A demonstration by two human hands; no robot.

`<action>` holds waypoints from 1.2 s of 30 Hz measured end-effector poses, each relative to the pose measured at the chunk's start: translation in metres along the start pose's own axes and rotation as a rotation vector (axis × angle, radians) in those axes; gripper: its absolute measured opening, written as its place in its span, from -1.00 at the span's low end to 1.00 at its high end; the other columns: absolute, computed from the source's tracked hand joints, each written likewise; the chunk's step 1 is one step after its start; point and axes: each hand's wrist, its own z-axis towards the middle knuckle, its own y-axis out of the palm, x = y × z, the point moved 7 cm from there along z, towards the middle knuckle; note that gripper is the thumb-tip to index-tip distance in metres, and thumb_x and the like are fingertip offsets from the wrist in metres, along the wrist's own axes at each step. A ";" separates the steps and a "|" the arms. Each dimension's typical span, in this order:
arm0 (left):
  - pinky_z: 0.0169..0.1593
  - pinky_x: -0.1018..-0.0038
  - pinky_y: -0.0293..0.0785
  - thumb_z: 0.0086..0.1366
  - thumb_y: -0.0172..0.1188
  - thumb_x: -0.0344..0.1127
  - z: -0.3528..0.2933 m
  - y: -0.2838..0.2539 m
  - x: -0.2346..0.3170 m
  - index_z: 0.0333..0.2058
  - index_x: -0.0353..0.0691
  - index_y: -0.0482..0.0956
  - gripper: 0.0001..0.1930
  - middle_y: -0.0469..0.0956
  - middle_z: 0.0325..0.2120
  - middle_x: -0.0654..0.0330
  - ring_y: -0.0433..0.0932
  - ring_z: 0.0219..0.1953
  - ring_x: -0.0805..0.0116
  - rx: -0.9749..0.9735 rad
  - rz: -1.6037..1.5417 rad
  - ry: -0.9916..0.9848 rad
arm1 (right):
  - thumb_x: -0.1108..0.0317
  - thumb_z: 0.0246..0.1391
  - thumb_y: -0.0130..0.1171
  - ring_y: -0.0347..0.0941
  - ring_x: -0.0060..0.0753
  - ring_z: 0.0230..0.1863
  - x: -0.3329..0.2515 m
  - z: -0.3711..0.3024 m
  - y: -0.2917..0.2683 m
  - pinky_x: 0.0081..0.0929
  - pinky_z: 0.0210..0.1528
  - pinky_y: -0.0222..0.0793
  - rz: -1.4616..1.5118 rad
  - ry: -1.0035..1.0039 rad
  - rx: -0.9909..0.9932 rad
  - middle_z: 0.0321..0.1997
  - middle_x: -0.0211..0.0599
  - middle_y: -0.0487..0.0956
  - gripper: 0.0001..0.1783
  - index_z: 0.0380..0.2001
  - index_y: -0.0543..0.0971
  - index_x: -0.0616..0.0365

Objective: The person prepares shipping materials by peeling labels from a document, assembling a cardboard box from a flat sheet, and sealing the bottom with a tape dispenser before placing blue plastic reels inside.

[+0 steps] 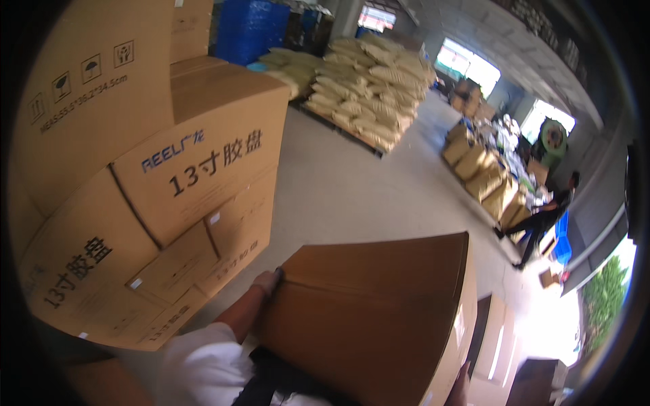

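A large brown cardboard box [365,304] is held up in front of my body, tilted in the picture. My left hand [269,281] grips it at its left edge, fingers closed against the side. At its lower right, my right hand [461,387] presses on the side face; only part of that hand shows, as the box hides the rest. A pale strip of tape or a label runs along the box's right face. Left of the held box stands a tall stack of cardboard cartons [203,169] with dark and blue printing.
Filled sacks [372,88] are piled on a pallet at the back. Bulging brown bags [484,172] line the right, where a person in dark clothes [552,216] walks. More cartons [497,338] stand close at my right, near a bright doorway. Blue drums [250,30] stand far left.
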 end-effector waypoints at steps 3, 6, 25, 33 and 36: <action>0.11 0.20 0.32 0.36 -0.32 0.22 0.047 -0.002 0.018 -0.03 -0.37 0.49 -0.29 0.51 -0.09 -0.26 0.49 0.00 -0.15 0.041 -0.049 -0.099 | -0.28 0.27 -0.29 0.10 -0.06 0.36 -0.022 0.068 0.026 -0.20 0.37 0.01 -0.010 0.026 -0.064 0.38 0.00 0.16 -0.12 0.31 0.11 0.33; 0.10 0.19 0.34 0.39 -0.37 0.19 0.072 -0.028 0.099 -0.06 -0.36 0.51 -0.30 0.53 -0.12 -0.26 0.49 -0.01 -0.15 0.073 0.124 0.101 | -0.28 0.27 -0.29 0.09 -0.04 0.37 -0.034 0.121 0.040 -0.20 0.38 -0.01 -0.003 0.036 -0.096 0.39 0.00 0.15 -0.11 0.32 0.10 0.33; 0.05 0.34 0.39 0.34 0.01 -0.06 -0.285 -0.423 0.637 -0.05 -0.29 0.56 -0.58 0.59 -0.13 0.09 0.52 -0.07 0.30 0.742 0.101 1.045 | -0.21 0.28 -0.23 0.23 -0.11 0.26 -0.328 0.242 0.471 -0.18 0.22 0.24 0.490 -0.291 -0.993 0.28 -0.14 0.27 -0.26 0.25 0.19 0.20; 0.08 0.37 0.36 0.38 -0.13 0.16 -0.319 -0.382 0.629 0.02 -0.21 0.51 -0.44 0.59 -0.12 0.14 0.49 -0.03 0.36 0.682 0.775 1.066 | -0.18 0.29 -0.20 0.30 -0.14 0.21 -0.410 0.187 0.613 -0.18 0.15 0.35 0.738 -0.245 -1.185 0.23 -0.20 0.33 -0.32 0.23 0.23 0.14; 0.06 0.34 0.36 0.37 -0.19 0.22 -0.321 -0.348 0.596 -0.01 -0.23 0.50 -0.38 0.58 -0.14 0.08 0.49 -0.05 0.27 0.796 1.021 1.007 | -0.17 0.29 -0.19 0.32 -0.16 0.19 -0.418 0.150 0.650 -0.18 0.13 0.39 0.761 -0.134 -1.385 0.21 -0.22 0.35 -0.34 0.22 0.25 0.12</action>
